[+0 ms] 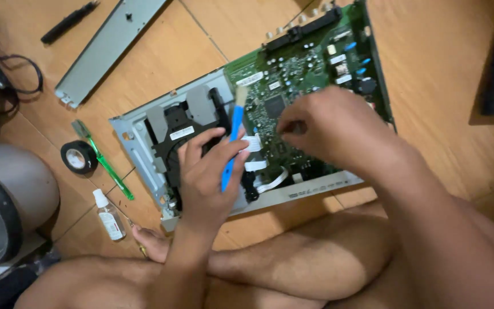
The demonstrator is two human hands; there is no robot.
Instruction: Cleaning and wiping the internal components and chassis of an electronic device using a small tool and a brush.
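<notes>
Sitting cross-legged on a tiled wooden-look floor, with an opened disc player chassis pulled in close against the legs, probably so both hands reach inside without stretching. Green circuit board filling the far right half, black disc drive sitting on the left half. Off to the far left, a long grey metal cover strip, set well apart, likely just parked out of the way. Big rounded grey appliance at the near left edge, no clue what exactly.

Left hand curled round a blue-handled brush, thumb and fingers gripping the handle, bristles pointing far toward the board edge. Looks held spare rather than sweeping. Right hand over the middle of the board, fingertips pinched together on something tiny, too small and hidden to tell what. White flat ribbon cables lying just beside the left hand's fingertips.

Smaller stuff on the left floor: roll of black tape, green toothbrush right beside it, small clear bottle with white cap nearest the knee, black pen-like tool far off at the top. All within arm's reach, seemingly laid out for grabbing.
</notes>
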